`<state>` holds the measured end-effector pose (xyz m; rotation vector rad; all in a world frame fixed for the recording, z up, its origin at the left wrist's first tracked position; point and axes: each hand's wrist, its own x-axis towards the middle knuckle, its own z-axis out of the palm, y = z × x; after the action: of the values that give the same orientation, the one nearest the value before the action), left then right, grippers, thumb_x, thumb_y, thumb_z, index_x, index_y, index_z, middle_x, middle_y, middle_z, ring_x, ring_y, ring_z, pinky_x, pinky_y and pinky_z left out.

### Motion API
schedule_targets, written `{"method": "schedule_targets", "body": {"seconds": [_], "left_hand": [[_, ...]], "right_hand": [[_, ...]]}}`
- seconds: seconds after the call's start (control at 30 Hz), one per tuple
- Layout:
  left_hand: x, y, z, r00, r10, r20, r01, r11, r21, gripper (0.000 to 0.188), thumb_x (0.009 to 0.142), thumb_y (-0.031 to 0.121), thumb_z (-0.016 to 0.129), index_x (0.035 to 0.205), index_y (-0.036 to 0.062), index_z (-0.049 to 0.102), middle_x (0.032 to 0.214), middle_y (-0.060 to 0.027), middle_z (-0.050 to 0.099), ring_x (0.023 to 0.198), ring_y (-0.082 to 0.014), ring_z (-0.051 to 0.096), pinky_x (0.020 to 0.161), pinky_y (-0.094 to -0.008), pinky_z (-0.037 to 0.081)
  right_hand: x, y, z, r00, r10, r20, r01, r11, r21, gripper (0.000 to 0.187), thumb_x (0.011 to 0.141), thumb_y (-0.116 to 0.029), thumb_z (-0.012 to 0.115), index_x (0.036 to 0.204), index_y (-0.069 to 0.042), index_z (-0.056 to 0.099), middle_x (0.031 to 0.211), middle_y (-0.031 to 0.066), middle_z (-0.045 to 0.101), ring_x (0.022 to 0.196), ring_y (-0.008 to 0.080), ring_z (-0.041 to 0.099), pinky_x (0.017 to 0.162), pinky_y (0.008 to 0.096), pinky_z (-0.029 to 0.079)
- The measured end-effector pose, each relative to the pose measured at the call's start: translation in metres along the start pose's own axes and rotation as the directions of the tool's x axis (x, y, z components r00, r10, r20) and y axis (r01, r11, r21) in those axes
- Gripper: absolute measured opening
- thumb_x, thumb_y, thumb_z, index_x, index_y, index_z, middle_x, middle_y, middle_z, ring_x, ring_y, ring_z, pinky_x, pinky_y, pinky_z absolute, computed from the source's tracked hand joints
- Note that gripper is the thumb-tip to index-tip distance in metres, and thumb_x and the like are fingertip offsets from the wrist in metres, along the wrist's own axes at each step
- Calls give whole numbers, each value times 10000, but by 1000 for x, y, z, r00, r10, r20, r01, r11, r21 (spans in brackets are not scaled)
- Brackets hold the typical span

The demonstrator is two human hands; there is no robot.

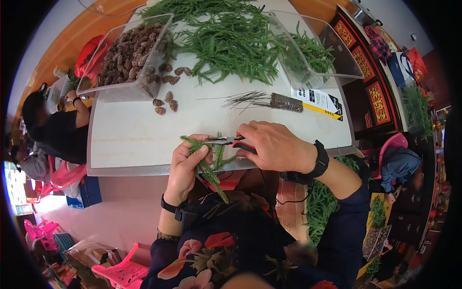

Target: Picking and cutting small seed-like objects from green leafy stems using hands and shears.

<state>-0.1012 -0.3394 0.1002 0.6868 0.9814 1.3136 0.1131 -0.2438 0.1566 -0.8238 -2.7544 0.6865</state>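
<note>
Close to the table's front edge, my left hand (pixel 185 161) pinches a green artificial pine sprig (pixel 210 173) whose branches hang down past the edge. My right hand (pixel 274 144) is closed round the red-and-black handles of a pair of pliers (pixel 224 140). The jaws point left and lie against the upper part of the sprig, by my left fingertips. Whether they grip a wire or stem there is too small to tell. Beyond my right hand lie loose dark wires (pixel 248 99), fanning out from a wrapped bundle (pixel 286 102).
A clear bin of pine cones (pixel 127 55) stands back left, with loose cones (pixel 166 103) beside it. Green sprigs (pixel 231 41) are heaped at the back, near another clear bin (pixel 337 53). A printed card (pixel 320 98) lies right. Other people (pixel 62 127) sit on both sides.
</note>
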Motion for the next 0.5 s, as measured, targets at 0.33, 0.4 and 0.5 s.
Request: {"method": "schedule_targets", "body": {"seconds": [0.33,0.4,0.5], "left_hand": [[1,-1,1,997,-72,41,77,987,-143,221,922,63,584,1118,-39,598,808,-43,601,717,-116,544,679,-229,441],[1,-3,2,996,-84,33,89,980,-177,221,916,54,587,1113,-45,598,819,-46,603,712,-119,545,678,-232,447],[2,-5,1,995,-93,48,99,982,-163,220,918,57,588,1113,-45,597,822,-45,605,709,-118,546,671,-231,450]], "right_hand": [[4,7,-7,973,-5,229,-51,970,239,344,874,-315,650,936,8,548,831,201,634,815,413,608,696,480,469],[2,8,-6,977,1,215,-53,970,236,342,876,-320,647,933,6,556,818,204,642,805,421,610,695,489,462],[1,8,-8,965,18,261,-90,959,269,335,876,-317,647,932,2,562,785,210,640,779,425,612,687,490,463]]}}
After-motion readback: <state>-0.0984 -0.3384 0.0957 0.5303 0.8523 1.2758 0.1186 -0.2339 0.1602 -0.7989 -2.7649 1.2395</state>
